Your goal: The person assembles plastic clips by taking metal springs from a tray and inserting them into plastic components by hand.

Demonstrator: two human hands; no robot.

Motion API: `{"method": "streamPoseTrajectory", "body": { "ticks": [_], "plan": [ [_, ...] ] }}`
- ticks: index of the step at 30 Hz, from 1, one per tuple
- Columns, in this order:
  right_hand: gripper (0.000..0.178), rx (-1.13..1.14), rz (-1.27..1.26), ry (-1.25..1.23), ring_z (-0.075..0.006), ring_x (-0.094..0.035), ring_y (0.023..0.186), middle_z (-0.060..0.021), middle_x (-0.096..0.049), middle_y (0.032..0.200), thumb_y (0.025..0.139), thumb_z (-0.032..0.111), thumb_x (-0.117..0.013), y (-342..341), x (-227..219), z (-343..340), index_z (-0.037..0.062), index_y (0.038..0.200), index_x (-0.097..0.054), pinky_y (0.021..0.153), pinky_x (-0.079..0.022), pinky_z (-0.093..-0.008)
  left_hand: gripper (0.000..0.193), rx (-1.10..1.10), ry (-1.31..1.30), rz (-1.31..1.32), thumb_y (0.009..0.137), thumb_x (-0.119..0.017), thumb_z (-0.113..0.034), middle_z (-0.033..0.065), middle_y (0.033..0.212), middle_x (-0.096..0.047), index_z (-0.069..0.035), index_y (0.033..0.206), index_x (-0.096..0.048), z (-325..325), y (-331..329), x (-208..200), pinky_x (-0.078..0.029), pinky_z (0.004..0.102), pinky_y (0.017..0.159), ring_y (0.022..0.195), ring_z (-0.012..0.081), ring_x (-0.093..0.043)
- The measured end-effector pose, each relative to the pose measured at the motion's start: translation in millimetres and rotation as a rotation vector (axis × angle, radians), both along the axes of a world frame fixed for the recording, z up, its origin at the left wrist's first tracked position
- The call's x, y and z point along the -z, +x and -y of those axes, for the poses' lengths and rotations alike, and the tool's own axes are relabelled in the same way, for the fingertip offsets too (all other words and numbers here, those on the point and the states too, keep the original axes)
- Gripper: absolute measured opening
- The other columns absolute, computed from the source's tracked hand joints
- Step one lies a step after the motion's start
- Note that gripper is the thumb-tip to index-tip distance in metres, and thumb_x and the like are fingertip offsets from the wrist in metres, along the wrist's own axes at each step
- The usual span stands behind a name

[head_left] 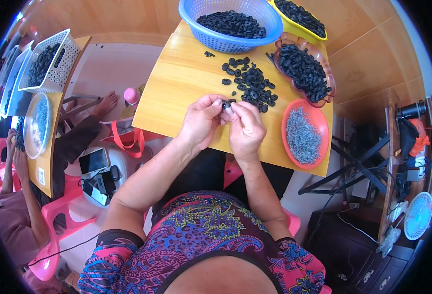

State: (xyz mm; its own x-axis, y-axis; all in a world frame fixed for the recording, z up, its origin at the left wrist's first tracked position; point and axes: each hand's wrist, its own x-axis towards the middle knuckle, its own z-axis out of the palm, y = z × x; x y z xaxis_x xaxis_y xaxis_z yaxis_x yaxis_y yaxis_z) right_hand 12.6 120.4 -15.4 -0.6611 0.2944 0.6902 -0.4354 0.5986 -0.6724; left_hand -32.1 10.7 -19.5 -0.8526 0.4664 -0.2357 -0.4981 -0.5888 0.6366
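Observation:
Over the near edge of the wooden table (pixel 164 93), my left hand (pixel 200 120) and my right hand (pixel 247 130) meet, fingertips pinched together. Between them sits a small black part (pixel 226 104) with something pale or shiny at its lower side, too small to make out. Both hands are closed on it. Just beyond my fingers lies a loose heap of black oval parts (pixel 255 83), some showing holes. To the right of my right hand, an orange-red oval dish (pixel 325 134) holds many small silvery metal pieces that look like screws.
At the table's far side stand a blue basket (pixel 191 29), a yellow basket (pixel 304 32) and a clear reddish tray (pixel 284 68), all holding black parts. Left, another person (pixel 20 210) works at a second table (pixel 54 161) with a white basket (pixel 61 73). A fan (pixel 418 215) stands right.

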Motion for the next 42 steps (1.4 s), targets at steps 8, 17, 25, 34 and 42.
{"method": "streamPoseTrajectory", "body": {
  "ticks": [8,17,25,34,42],
  "plan": [
    [0.043,-0.102,0.231,0.275,-0.0318,-0.058,0.093,-0.0194,-0.058,0.107,0.074,-0.003,-0.064,20.4,-28.8,12.9,-0.0050,0.116,-0.054,0.085,-0.046,-0.0370,0.014,-0.099,0.054,0.119,0.094,-0.046,-0.009,0.0080,0.080,-0.060,0.000,0.094,-0.057,1.4,-7.2,0.3,-0.048,0.0263,0.065,0.067,0.0143,-0.055],
    [0.011,-1.425,-0.198,-0.186,-0.0193,-0.056,0.059,-0.0105,-0.056,0.071,0.074,0.002,-0.055,52.3,-190.5,37.4,-0.0038,0.064,-0.055,0.051,-0.046,-0.0309,0.016,-0.140,0.054,0.088,0.095,-0.041,-0.010,0.0093,0.080,-0.059,0.000,0.101,-0.052,13.1,-28.5,-2.1,-0.045,0.0285,0.063,0.064,0.0163,-0.053],
    [0.014,-1.227,-0.551,-0.376,-0.0167,-0.058,0.058,-0.0093,-0.061,0.067,0.073,0.000,-0.051,54.1,-175.7,22.3,0.0009,0.059,-0.051,0.053,-0.049,-0.0297,0.012,-0.177,0.032,0.080,0.093,-0.046,-0.007,0.0092,0.077,-0.060,0.001,0.099,-0.054,22.5,-31.0,0.1,-0.046,0.0265,0.062,0.062,0.0152,-0.054],
    [0.020,-0.132,0.405,0.737,-0.0296,-0.057,0.084,-0.0110,-0.062,0.085,0.069,-0.002,-0.064,-48.7,-45.1,-62.2,0.0041,0.088,-0.068,0.077,-0.046,-0.0379,0.015,-0.151,-0.008,0.058,0.093,-0.045,-0.004,0.0100,0.078,-0.060,0.000,0.104,-0.053,16.3,-28.1,-4.5,-0.045,0.0280,0.060,0.061,0.0156,-0.054],
    [0.013,-0.164,0.482,0.800,-0.0282,-0.053,0.084,-0.0090,-0.058,0.083,0.070,0.002,-0.064,-65.5,-15.5,-55.7,0.0048,0.083,-0.066,0.076,-0.045,-0.0373,0.015,-0.103,0.060,0.116,0.089,-0.050,-0.001,0.0090,0.077,-0.060,0.001,0.102,-0.055,21.7,-31.4,-9.0,-0.045,0.0261,0.059,0.063,0.0146,-0.056]
  ]
}}
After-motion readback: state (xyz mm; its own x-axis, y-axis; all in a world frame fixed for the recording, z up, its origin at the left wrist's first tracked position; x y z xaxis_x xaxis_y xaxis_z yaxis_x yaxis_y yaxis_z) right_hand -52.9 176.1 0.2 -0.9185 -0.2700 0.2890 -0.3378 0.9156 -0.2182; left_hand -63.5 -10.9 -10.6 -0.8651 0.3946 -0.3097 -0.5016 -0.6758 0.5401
